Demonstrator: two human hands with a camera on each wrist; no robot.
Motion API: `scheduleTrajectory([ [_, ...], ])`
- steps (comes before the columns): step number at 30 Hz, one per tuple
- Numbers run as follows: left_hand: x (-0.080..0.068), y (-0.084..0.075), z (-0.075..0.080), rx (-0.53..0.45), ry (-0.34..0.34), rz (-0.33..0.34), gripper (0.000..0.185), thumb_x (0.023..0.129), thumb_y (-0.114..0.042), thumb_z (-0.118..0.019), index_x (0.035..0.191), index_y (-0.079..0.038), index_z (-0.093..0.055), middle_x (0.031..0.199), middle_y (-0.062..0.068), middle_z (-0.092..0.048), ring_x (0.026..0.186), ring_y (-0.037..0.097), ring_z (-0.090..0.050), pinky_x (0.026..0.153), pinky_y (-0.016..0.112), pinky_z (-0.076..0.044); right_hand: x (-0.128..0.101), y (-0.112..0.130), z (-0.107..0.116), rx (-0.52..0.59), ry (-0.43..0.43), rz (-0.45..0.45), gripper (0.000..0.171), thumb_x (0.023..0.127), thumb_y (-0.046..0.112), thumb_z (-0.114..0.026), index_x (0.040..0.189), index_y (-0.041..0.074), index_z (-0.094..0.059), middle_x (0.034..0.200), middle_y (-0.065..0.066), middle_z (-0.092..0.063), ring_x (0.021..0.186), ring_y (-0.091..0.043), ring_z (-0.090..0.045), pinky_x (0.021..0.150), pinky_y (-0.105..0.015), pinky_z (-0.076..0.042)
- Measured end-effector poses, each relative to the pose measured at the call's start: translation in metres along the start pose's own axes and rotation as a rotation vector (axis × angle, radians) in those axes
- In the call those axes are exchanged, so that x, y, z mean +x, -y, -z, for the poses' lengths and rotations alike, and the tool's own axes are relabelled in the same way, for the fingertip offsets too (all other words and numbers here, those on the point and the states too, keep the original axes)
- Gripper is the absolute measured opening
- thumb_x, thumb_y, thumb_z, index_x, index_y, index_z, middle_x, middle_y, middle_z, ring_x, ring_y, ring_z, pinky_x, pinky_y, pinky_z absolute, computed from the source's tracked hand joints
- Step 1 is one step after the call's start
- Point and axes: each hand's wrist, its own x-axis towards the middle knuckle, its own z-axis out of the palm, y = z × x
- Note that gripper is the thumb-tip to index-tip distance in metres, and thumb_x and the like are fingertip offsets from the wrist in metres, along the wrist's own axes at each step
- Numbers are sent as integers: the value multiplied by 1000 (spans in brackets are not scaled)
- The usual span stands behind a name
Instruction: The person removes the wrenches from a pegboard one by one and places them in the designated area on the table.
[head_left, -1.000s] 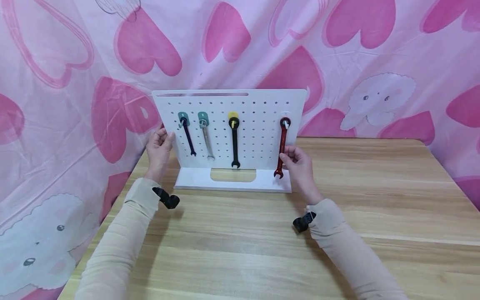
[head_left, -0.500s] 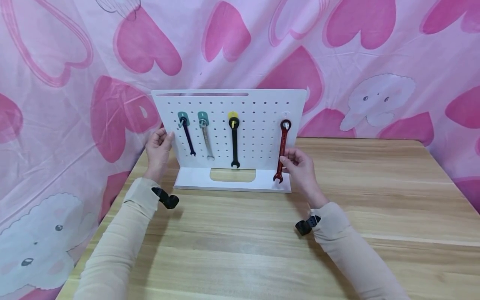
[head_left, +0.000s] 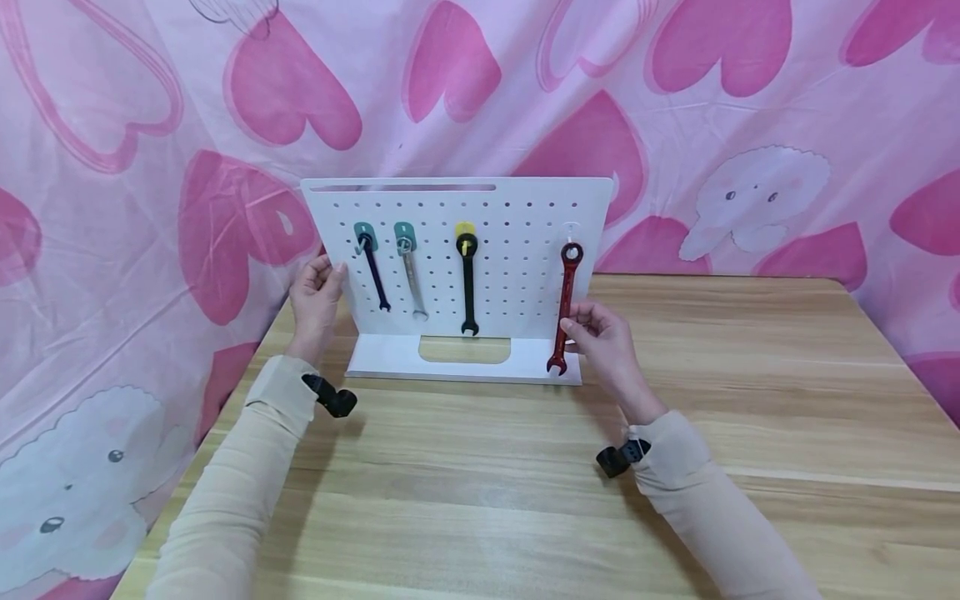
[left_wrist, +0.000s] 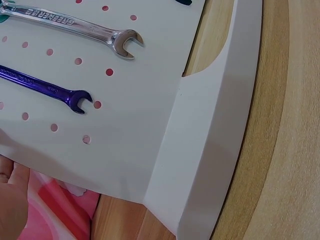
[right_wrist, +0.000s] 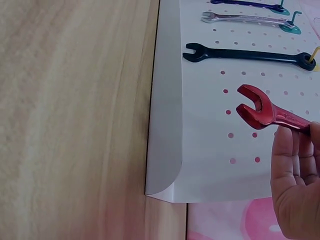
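A white pegboard (head_left: 517, 208) stands upright on a wooden table. My left hand (head_left: 330, 273) grips its left edge, thumb on the front face; in the left wrist view only part of that hand (left_wrist: 10, 200) shows, behind the pegboard (left_wrist: 135, 115). My right hand (head_left: 576, 321) pinches the lower shaft of a red wrench (head_left: 565, 292). The wrench's ring end sits just below a white hook (head_left: 570, 228). In the right wrist view the red wrench (right_wrist: 265, 111) has its open jaw free in front of the pegboard (right_wrist: 210, 145), with the fingers of my right hand (right_wrist: 295, 170) around its shaft.
A blue wrench (head_left: 373, 279), a silver wrench (head_left: 412, 283) and a black wrench (head_left: 468, 283) hang on coloured hooks to the left. The board's base (head_left: 465, 360) lies flat on the table (head_left: 480, 500). A pink heart-print cloth (head_left: 150, 167) hangs behind and to the left.
My right hand has drawn the red wrench slightly down and toward me, so its ring now sits below the hook. The left hand and pegboard stayed put.
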Motion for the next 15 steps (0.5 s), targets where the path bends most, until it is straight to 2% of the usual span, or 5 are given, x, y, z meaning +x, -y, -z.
scheduleTrajectory([
  [5,-1,1,0,29,-1,0,27,87,-30,-65,111,-17,-60,99,-7,-58,91,9,-49,82,20,-45,-4,2,2,-3,14,-5,22,92,9,-60,110,-3,-56,87,1,-59,75,-6,-58,70,-34,-57],
  [10,-1,1,0,39,-1,-6,29,87,-31,-65,112,-17,-60,100,-6,-59,93,9,-49,83,20,-45,-8,3,4,-3,29,-28,24,92,11,-60,111,-3,-55,87,4,-59,76,-6,-57,69,-30,-57],
  [15,0,2,-1,17,-4,-12,27,87,-28,-66,111,-16,-61,101,-6,-61,92,9,-50,82,19,-45,-12,5,6,40,49,-36,25,92,10,-61,110,-5,-55,89,0,-60,76,-5,-58,69,-28,-57],
])
